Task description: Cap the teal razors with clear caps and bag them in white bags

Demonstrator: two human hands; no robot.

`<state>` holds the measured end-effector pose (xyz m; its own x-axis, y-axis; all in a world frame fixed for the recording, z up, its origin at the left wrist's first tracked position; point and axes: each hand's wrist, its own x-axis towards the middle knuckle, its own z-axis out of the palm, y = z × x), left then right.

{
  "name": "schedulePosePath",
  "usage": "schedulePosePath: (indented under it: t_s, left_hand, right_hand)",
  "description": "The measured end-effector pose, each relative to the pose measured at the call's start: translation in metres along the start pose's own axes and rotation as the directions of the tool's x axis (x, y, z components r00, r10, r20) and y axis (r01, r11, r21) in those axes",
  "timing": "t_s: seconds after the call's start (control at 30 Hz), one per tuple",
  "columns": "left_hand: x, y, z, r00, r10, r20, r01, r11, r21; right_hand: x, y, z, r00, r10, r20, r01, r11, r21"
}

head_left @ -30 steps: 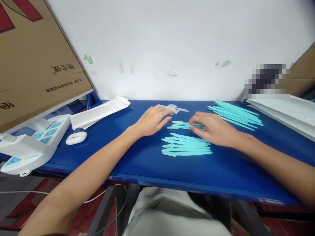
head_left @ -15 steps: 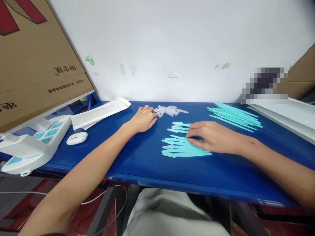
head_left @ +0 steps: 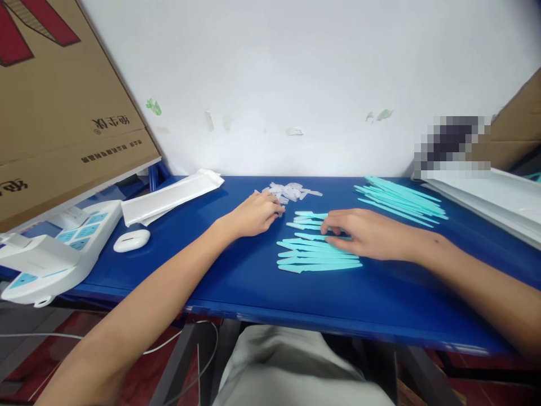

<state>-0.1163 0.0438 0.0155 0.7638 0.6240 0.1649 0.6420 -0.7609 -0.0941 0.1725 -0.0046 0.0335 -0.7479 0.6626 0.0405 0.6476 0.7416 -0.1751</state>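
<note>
A row of turquoise sticks lies side by side on the blue table, in front of the person. The right hand is positioned over the row's far end and a smaller turquoise group just beyond it. Its fingers are bent; whether they grip a stick cannot be determined. The left hand is partly curled at the near edge of the translucent pieces; its grip cannot be determined. A larger turquoise pile lies farther right. A white case sits beside the power strip at left.
</note>
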Motion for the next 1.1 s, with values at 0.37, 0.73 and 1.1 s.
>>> schedulePosePath:
  t_s: [0.37, 0.73, 1.1]
  left_hand:
    - [-0.002, -0.012, -0.005, 1.000, 0.023, -0.008, -0.024, 0.961, -0.274]
    - [-0.003, 0.005, -0.010, 0.981, 0.002, -0.195, -0.044, 0.976, -0.211]
    - [0.001, 0.017, -0.009, 0.952, 0.018, -0.306, -0.102, 0.960, -0.260]
  right_hand:
    - [-0.001, 0.000, -0.003, 0.999, 0.032, -0.017, -0.032, 0.999, 0.042]
    - [0.006, 0.004, 0.012, 0.948, 0.042, -0.315, -0.032, 0.999, 0.034]
    - [0.005, 0.006, 0.011, 0.936, 0.032, -0.350, -0.055, 0.997, -0.057]
